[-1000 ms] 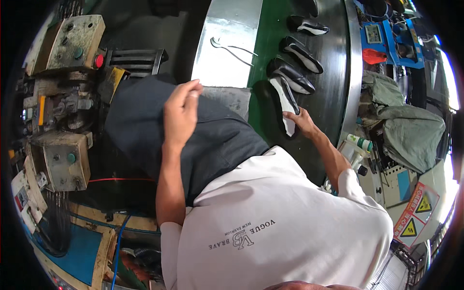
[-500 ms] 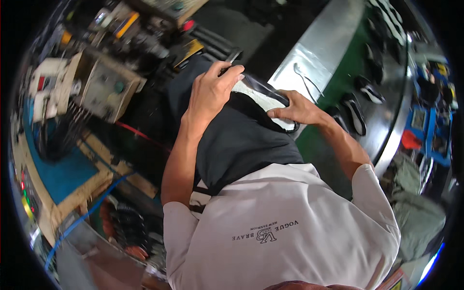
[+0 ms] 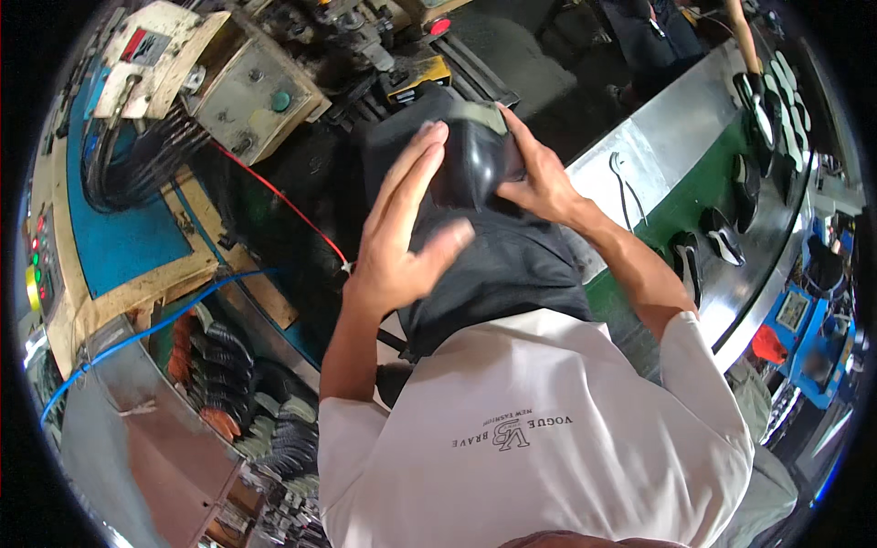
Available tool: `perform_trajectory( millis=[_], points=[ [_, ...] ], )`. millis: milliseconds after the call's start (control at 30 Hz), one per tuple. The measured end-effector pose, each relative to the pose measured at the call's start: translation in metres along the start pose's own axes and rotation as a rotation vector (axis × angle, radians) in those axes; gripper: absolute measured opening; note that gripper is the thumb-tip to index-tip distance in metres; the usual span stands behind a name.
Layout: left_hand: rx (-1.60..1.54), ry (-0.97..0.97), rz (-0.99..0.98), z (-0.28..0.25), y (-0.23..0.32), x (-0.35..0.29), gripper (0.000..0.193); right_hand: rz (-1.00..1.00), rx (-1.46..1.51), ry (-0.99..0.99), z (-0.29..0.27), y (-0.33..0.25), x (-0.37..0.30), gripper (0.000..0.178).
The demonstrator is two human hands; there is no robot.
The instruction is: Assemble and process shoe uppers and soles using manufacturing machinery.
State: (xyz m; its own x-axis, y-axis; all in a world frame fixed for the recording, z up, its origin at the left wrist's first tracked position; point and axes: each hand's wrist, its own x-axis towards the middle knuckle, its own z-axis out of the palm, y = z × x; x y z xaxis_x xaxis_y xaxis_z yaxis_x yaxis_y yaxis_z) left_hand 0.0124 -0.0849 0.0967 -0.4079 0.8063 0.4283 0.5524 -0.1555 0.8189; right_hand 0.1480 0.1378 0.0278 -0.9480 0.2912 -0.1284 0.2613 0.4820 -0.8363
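A glossy black shoe (image 3: 477,164) rests over my lap, its smooth rounded surface turned up. My right hand (image 3: 541,183) grips it from the right, thumb on the near side and fingers round the far end. On the other side is my left hand (image 3: 393,233), slightly blurred, its fingers stretched out and the thumb apart, with nothing held. Its fingertips are close to the shoe's left side; whether they touch it I cannot tell. Dark cloth (image 3: 498,265) covers my lap beneath.
Pincers (image 3: 624,187) lie on the metal ledge (image 3: 585,169) to the right. Black shoes (image 3: 722,236) line the green conveyor (image 3: 671,196), where another person's arm (image 3: 744,36) reaches in. A control box (image 3: 260,96), red cord (image 3: 283,201) and blue hose (image 3: 164,320) are left.
The shoe has turned from its white underside to its glossy black side. My left hand has opened from a pinch around something shiny. The view has shifted, and another person's arm appears.
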Motion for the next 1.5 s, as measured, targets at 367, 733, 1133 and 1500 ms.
perform_trajectory(
  millis=[367, 733, 1133, 1500],
  points=[
    [0.032, 0.063, -0.004, 0.055, -0.016, 0.009, 0.090, -0.262, 0.123, 0.262, 0.067, 0.047, -0.006, 0.100],
    [-0.027, 0.032, 0.001, 0.057, -0.016, 0.016, 0.061, -0.255, 0.151, 0.318, 0.073, 0.046, -0.011, 0.097],
    [-0.065, 0.015, -0.004, 0.062, -0.012, 0.021, 0.058, -0.265, 0.196, 0.342, 0.074, 0.047, -0.012, 0.092],
    [-1.000, 0.218, -0.247, 0.041, -0.043, 0.047, 0.064, 0.024, 0.318, -0.190, -0.004, -0.026, -0.041, 0.110]
  ],
)
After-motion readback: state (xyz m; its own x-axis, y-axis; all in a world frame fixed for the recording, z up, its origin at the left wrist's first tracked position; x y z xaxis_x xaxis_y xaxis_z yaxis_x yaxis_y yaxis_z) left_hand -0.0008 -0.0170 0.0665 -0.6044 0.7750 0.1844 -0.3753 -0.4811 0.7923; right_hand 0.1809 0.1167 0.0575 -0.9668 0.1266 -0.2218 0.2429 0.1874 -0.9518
